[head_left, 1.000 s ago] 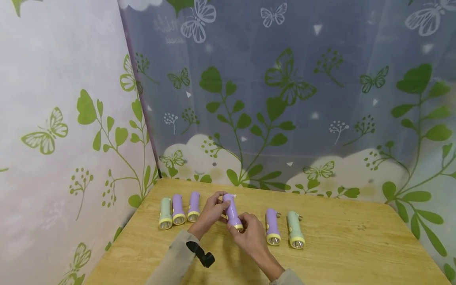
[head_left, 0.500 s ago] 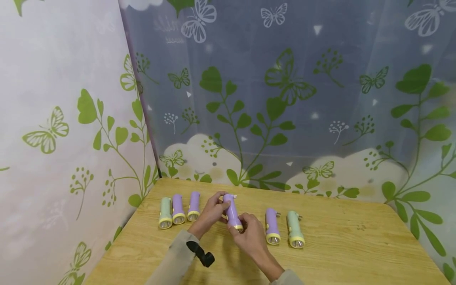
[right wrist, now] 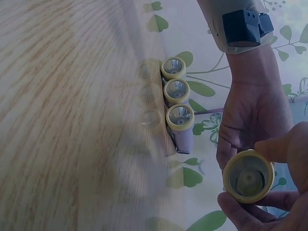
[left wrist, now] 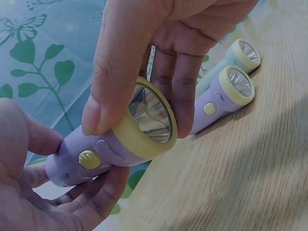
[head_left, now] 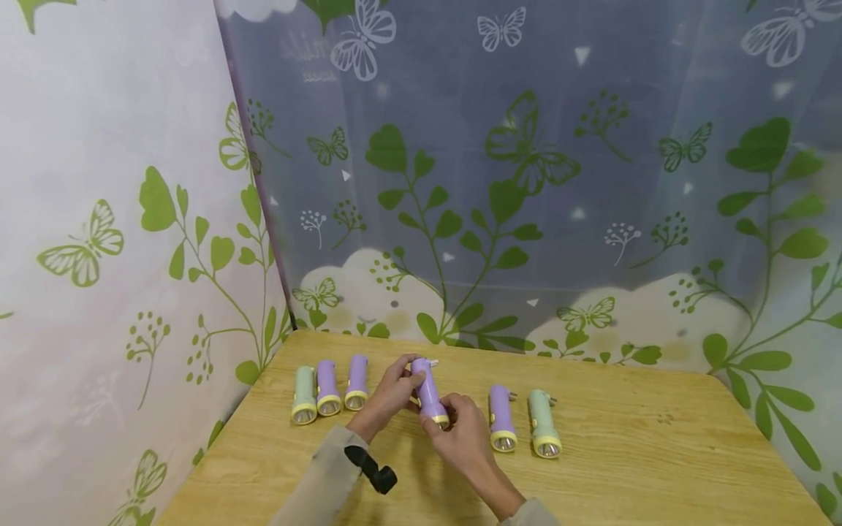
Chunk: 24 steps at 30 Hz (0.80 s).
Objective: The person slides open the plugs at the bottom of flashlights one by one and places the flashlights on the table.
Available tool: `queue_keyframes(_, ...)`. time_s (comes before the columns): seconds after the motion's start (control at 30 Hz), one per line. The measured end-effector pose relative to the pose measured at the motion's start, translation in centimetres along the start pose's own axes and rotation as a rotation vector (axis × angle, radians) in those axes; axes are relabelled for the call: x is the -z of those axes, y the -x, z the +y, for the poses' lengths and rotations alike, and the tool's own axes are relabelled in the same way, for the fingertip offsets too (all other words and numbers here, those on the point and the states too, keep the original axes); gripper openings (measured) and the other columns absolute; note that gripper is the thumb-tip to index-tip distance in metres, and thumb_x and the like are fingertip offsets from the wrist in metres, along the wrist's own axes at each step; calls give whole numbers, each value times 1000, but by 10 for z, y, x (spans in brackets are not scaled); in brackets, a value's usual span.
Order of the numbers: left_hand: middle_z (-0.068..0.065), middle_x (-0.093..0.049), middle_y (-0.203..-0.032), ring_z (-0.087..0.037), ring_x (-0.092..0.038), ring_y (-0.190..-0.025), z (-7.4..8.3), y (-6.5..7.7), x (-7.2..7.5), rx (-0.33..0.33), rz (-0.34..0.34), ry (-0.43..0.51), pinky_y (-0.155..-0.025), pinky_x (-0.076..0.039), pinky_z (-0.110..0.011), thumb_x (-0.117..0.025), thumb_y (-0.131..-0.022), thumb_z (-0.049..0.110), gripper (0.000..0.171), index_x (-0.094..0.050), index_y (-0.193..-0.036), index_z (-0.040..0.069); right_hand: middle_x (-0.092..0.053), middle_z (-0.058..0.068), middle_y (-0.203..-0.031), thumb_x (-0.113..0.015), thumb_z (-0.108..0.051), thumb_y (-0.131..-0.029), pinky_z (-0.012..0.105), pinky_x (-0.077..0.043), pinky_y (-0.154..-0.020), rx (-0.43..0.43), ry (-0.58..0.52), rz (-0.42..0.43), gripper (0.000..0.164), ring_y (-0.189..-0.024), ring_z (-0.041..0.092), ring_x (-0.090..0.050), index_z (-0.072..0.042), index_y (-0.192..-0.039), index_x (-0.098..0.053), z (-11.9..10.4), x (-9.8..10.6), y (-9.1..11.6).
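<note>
A purple flashlight (head_left: 429, 391) with a yellow rim is held in both hands above the middle of the table. My left hand (head_left: 391, 394) grips its rear end, where white plug prongs stick out. The thumb and fingers of my right hand (head_left: 463, 432) pinch the yellow head. In the left wrist view the flashlight's yellow button (left wrist: 89, 159) faces the camera, and no finger covers it. The right wrist view looks into its lens (right wrist: 248, 177). Nearest to my right hand lies another purple flashlight (head_left: 503, 420), its prongs out.
A green flashlight (head_left: 544, 424) lies at the right of the row. On the left are a green flashlight (head_left: 305, 394) and two purple ones, lenses toward me. The wooden table (head_left: 631, 467) meets a patterned curtain (head_left: 559, 241) behind and another at left.
The view shifts very slightly. Both hands keep the same hold on the purple flashlight, and the flashlights on the table stay where they were.
</note>
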<state>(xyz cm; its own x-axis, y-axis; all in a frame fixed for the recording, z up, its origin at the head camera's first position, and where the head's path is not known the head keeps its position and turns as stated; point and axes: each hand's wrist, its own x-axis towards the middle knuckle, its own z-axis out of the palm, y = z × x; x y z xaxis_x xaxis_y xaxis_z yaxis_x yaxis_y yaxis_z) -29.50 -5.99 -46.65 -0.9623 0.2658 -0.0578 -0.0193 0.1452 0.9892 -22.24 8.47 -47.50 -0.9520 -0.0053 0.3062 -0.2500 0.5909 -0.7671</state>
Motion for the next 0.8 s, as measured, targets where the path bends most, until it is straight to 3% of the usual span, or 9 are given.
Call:
queue_keyframes(0.37, -13, -45, -98, -19, -51, -75, -2, -2, -5, 3, 5, 4, -65, -53, -42, -44, -94, 23, 36, -40, -130, 17, -57, 2, -83, -72, -35, -74, 15, -44, -56, -32, 3, -20, 31, -72, 14, -57, -13, -92, -60, 5, -1, 1)
queue_keyframes(0.8, -18, -56, -105, -27, -57, -82, -4, -4, -11, 43, 45, 36, -61, -54, -36, -50, -92, 29, 41, -38, -128, 15, -58, 3, -88, -72, -37, -74, 15, -44, -56, -47, 12, -13, 39, -69, 9, -54, -10, -99, -57, 11, 0, 3)
